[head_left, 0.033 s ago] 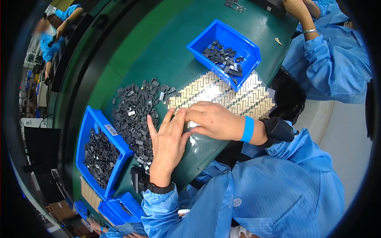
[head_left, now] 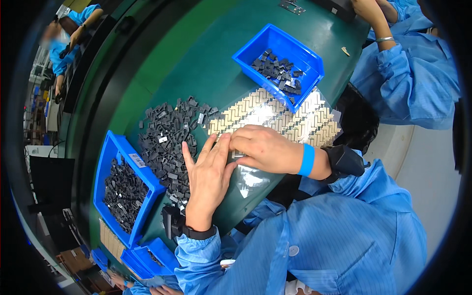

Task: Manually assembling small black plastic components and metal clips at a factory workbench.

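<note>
My left hand [head_left: 209, 177] lies over the near left corner of a sheet of pale gold rectangular pieces [head_left: 246, 105], laid in a zigzag pattern. Its fingers are stretched and spread. My right hand [head_left: 263, 150] meets it there, fingers curled and pressed together; what they hold, if anything, is hidden behind them. Clear plastic film [head_left: 248, 187] shows under and below both hands. Beside the left fingers spreads a heap of small black plastic parts [head_left: 167, 132]. A blue bin [head_left: 307, 69] with more black parts rests partly over the sheet's far edge.
Another blue bin [head_left: 150, 172], full of small black parts, stands left of the heap. A smaller blue bin [head_left: 162, 255] is nearer me. A black bag [head_left: 359, 115] hangs at the table's right edge. A co-worker's sleeve [head_left: 408, 69] is at far right.
Both hands keep their place. Only the glare and lie of the clear film below my hands differ slightly.
</note>
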`<state>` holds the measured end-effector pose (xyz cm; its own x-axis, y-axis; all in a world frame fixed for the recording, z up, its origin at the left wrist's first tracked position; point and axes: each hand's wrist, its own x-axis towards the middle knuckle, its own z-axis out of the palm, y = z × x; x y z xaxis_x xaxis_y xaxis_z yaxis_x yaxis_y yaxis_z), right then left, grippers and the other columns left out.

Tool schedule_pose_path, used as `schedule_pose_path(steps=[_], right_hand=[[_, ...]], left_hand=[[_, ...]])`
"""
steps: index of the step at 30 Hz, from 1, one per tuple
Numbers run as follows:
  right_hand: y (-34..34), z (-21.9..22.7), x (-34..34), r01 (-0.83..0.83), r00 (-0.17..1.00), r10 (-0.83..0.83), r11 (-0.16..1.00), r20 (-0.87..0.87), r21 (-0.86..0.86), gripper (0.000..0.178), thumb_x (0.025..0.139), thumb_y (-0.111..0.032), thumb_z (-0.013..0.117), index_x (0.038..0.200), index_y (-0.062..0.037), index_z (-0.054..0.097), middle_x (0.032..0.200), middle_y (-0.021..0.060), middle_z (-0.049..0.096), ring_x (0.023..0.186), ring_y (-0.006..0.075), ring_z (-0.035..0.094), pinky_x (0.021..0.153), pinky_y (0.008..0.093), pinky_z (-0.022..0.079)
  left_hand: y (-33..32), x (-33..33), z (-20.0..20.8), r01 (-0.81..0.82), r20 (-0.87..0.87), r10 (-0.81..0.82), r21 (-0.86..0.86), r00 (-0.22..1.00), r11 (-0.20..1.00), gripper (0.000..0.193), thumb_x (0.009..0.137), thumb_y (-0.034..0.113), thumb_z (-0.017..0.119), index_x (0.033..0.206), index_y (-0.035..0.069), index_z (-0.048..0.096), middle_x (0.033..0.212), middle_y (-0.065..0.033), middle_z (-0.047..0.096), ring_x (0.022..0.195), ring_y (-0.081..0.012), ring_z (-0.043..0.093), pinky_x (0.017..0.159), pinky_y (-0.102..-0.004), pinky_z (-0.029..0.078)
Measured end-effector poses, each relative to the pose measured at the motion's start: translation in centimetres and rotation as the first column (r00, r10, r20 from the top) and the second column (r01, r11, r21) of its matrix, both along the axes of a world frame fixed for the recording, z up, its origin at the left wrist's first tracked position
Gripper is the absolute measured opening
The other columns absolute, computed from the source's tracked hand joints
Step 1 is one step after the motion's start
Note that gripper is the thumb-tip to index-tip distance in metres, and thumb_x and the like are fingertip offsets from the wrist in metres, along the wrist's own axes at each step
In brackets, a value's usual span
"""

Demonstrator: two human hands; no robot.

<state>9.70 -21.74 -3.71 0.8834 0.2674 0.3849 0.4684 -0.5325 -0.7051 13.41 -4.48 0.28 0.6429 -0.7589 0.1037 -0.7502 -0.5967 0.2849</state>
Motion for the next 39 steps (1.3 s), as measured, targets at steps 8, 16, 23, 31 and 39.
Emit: schedule_pose_path(steps=[8, 16, 23, 31, 39], right_hand=[[0.3, 0.4, 0.4, 0.037, 0.996, -0.029, 0.995, 0.083, -0.094, 0.031, 0.070, -0.013, 0.064, 0.095, 0.0026, 0.054, 0.092, 0.0131, 0.056, 0.088, 0.0301, 0.055, 0.079, 0.0372, 0.045], [1.2, 0.3, 0.2, 0.169, 0.984, -0.161, 0.979, 0.079, -0.115, 0.017, 0.073, -0.007, 0.059, 0.088, 0.0004, 0.052, 0.086, 0.0115, 0.056, 0.076, 0.0288, 0.056, 0.066, 0.0356, 0.047], [0.0, 2.3, -1.0, 0.229, 0.934, -0.248, 0.968, 0.257, 0.100, 0.015, 0.072, -0.002, 0.061, 0.082, -0.0018, 0.050, 0.089, 0.0122, 0.056, 0.074, 0.0296, 0.056, 0.063, 0.0367, 0.046], [0.5, 4.8, -3.8, 0.140, 0.835, -0.107, 0.990, 0.540, -0.020, 0.013, 0.071, -0.010, 0.065, 0.080, -0.0032, 0.058, 0.099, 0.0134, 0.061, 0.087, 0.0261, 0.059, 0.073, 0.0381, 0.046], [-0.3, 5.4, -4.3, -0.069, 0.980, 0.006, 0.948, 0.198, 0.311, 0.014, 0.074, -0.013, 0.067, 0.082, -0.0040, 0.059, 0.100, 0.0122, 0.059, 0.083, 0.0259, 0.059, 0.073, 0.0353, 0.045]], left_hand=[[-0.4, 0.4, -0.3, -0.021, 0.013, 0.021, -0.028, 1.000, 0.999, 0.058, 0.071, 0.010, 0.068, 0.125, 0.008, 0.047, 0.107, -0.0109, 0.059, 0.109, -0.0243, 0.053, 0.105, -0.0548, 0.010], [0.0, 0.1, -0.2, -0.054, -0.001, 0.054, -0.026, 0.999, 0.998, 0.061, 0.069, 0.012, 0.070, 0.125, 0.007, 0.046, 0.111, -0.0094, 0.058, 0.112, -0.0248, 0.050, 0.105, -0.0555, 0.010], [-0.1, -1.1, 0.7, -0.111, -0.094, 0.090, -0.243, 0.991, 0.964, 0.058, 0.061, 0.004, 0.068, 0.116, 0.004, 0.052, 0.113, -0.0129, 0.057, 0.109, -0.0289, 0.052, 0.101, -0.0466, 0.026], [0.1, -5.9, 2.6, -0.773, -0.868, -0.386, -0.468, 0.311, 0.428, 0.026, 0.088, 0.007, 0.052, 0.109, -0.008, 0.057, 0.103, -0.0150, 0.062, 0.093, -0.0200, 0.060, 0.086, -0.0303, 0.045], [-0.4, -6.9, 3.2, -0.880, -0.812, -0.582, -0.307, 0.044, 0.361, 0.025, 0.089, 0.008, 0.051, 0.107, -0.008, 0.057, 0.102, -0.0171, 0.061, 0.092, -0.0236, 0.061, 0.085, -0.0338, 0.048]])
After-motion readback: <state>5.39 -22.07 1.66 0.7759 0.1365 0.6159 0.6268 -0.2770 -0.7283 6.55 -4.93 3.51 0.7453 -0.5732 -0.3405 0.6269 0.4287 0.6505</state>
